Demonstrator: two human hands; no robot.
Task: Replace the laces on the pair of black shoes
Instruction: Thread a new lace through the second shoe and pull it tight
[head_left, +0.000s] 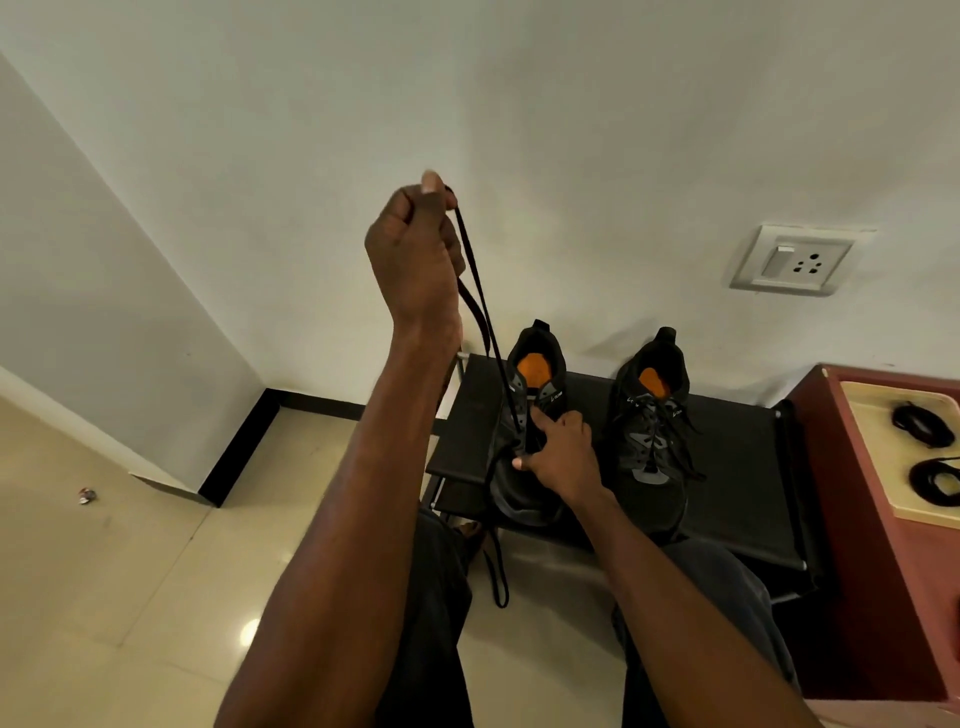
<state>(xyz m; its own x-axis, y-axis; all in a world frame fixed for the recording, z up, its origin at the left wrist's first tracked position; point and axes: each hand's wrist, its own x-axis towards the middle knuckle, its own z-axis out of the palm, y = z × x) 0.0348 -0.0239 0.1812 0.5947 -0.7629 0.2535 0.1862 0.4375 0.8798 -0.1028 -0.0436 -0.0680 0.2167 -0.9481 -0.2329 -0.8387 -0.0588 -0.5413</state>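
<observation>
Your left hand (415, 254) is up high, pinching a loop of black lace (480, 312) pulled taut out of the left shoe (524, 415) on the black stand (737, 467). Your right hand (558, 452) grips that shoe at its tongue, forefinger out. The right shoe (654, 426) sits beside it, laced. Far right, what look like coiled spare laces (922, 423) lie on a tray (862, 415).
</observation>
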